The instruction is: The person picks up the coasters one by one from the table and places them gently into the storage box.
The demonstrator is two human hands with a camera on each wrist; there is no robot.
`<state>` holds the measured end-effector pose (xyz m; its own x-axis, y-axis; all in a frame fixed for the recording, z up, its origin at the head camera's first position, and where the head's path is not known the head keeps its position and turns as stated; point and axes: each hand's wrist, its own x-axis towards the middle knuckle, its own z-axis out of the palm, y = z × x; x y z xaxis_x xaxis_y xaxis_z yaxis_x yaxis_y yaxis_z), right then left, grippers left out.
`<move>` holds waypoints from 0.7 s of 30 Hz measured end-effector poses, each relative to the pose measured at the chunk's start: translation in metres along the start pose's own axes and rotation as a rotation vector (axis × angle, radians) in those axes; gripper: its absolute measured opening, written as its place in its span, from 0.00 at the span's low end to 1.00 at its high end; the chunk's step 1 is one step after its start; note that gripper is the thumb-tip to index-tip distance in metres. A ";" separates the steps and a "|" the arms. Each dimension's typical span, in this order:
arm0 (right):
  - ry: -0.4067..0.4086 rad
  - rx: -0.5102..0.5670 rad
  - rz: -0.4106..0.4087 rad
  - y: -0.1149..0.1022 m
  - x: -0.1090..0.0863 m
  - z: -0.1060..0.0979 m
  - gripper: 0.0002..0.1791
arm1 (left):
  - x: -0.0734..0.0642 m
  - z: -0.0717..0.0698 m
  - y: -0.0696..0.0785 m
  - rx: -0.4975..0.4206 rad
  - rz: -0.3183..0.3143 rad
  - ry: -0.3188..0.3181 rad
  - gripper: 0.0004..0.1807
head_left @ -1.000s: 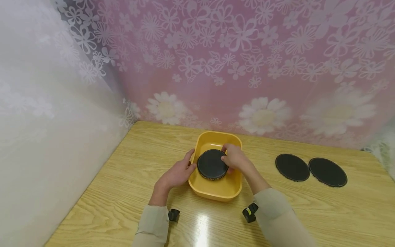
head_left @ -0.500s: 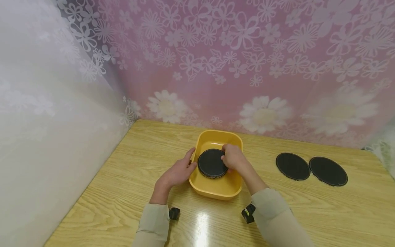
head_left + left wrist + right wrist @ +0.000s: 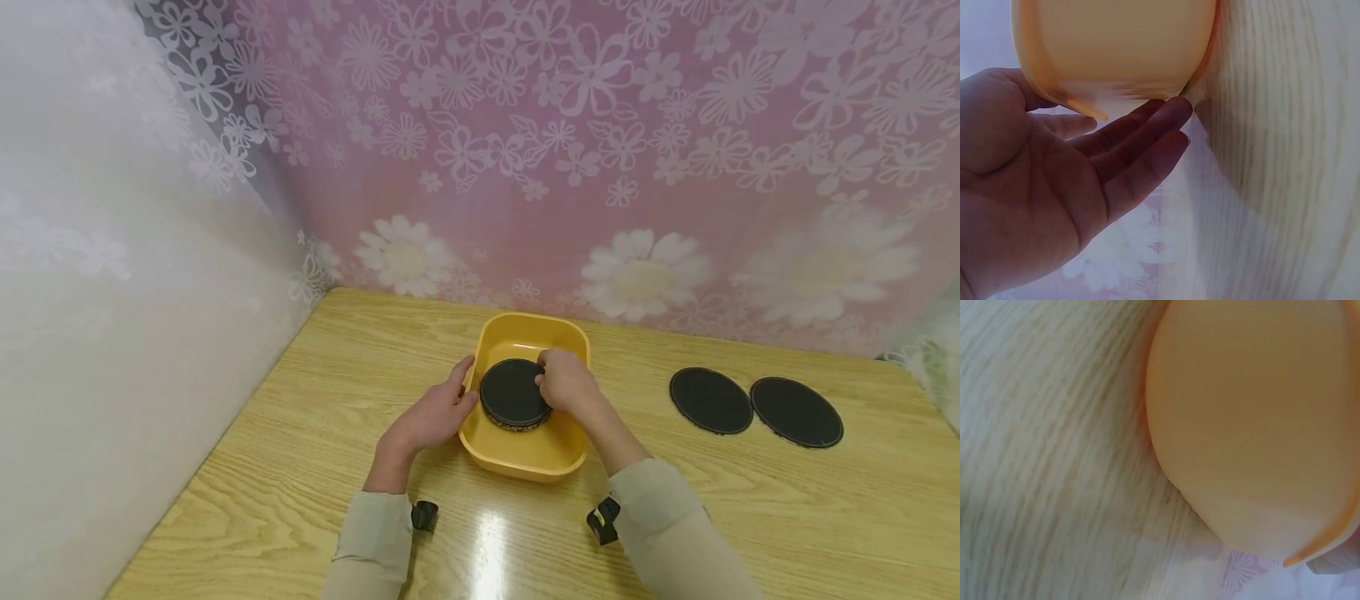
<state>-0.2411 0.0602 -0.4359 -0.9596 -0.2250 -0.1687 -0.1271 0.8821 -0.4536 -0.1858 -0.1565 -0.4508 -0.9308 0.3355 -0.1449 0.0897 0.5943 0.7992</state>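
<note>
The black round stack (image 3: pixel 513 392) lay between the two hands, inside the yellow tub (image 3: pixel 517 463) and a little to the left of its middle. Nearest to it was the right hand (image 3: pixel 567 383), which had come in over the tub from the right and pinched the stack by its right edge. The left hand (image 3: pixel 433 414) held the tub's left wall, its thumb over the rim and its other fingers along the outside; the stack's left edge sat close by that thumb, though whether the two touched could not be told. Being round, the stack offered no long axis in its top face, whereas the tub's long side ran away from the person across the table (image 3: pixel 300 417). The patterned side of the stack showed along its near edge; whether it rested on the tub's floor or was slightly raised was unclear. Well apart to the right, a flat black disc (image 3: pixel 710 401) and a second disc (image 3: pixel 797 412) lay side by side on the table.
</note>
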 end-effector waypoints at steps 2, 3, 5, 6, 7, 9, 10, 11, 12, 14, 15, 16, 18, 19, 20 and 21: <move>0.012 -0.034 -0.001 0.000 0.000 0.001 0.11 | 0.000 0.000 0.000 -0.002 0.002 0.000 0.34; 0.018 -0.049 0.000 -0.001 0.000 0.002 0.10 | 0.000 0.000 0.000 -0.003 0.003 -0.002 0.34; 0.031 -0.072 -0.001 -0.001 -0.001 0.003 0.09 | 0.000 0.000 -0.001 -0.002 0.009 -0.003 0.34; 0.035 -0.078 -0.001 -0.001 -0.001 0.004 0.08 | 0.000 0.000 -0.001 -0.002 0.011 -0.004 0.34; 0.042 -0.084 -0.001 -0.001 -0.001 0.004 0.07 | 0.001 0.000 -0.001 -0.002 0.013 -0.006 0.34; 0.057 -0.089 -0.001 -0.001 -0.002 0.005 0.07 | 0.001 0.000 -0.001 -0.001 0.012 -0.008 0.34; 0.066 -0.089 -0.001 -0.001 -0.002 0.006 0.07 | 0.002 0.000 -0.001 0.000 0.013 -0.008 0.34; 0.076 -0.086 -0.002 -0.001 -0.002 0.006 0.07 | 0.002 0.000 -0.001 0.001 0.013 -0.005 0.34; 0.085 -0.083 -0.004 -0.001 -0.002 0.007 0.08 | 0.002 0.000 -0.001 0.001 0.009 -0.004 0.34; 0.103 -0.073 -0.006 -0.001 -0.003 0.008 0.11 | 0.002 -0.001 -0.001 0.004 0.005 0.001 0.34; 0.111 -0.070 -0.007 -0.001 -0.003 0.008 0.12 | 0.003 -0.001 -0.001 0.005 0.003 0.003 0.34; 0.117 -0.062 -0.007 -0.001 -0.004 0.008 0.14 | 0.003 -0.001 -0.001 0.007 0.003 0.005 0.34; 0.122 -0.049 -0.006 -0.001 -0.005 0.008 0.16 | 0.002 0.000 -0.001 0.005 0.000 0.004 0.34; 0.128 -0.041 -0.007 -0.001 -0.006 0.008 0.16 | 0.002 0.000 -0.001 0.005 0.000 0.003 0.34; 0.131 -0.021 -0.007 -0.001 -0.006 0.007 0.17 | 0.002 0.000 -0.001 0.003 0.000 0.001 0.34; 0.135 -0.002 -0.012 0.000 -0.007 0.006 0.17 | 0.002 0.000 -0.001 0.001 0.002 0.000 0.34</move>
<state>-0.2328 0.0592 -0.4397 -0.9831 -0.1775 -0.0442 -0.1387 0.8807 -0.4529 -0.1873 -0.1564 -0.4519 -0.9306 0.3368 -0.1433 0.0922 0.5946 0.7987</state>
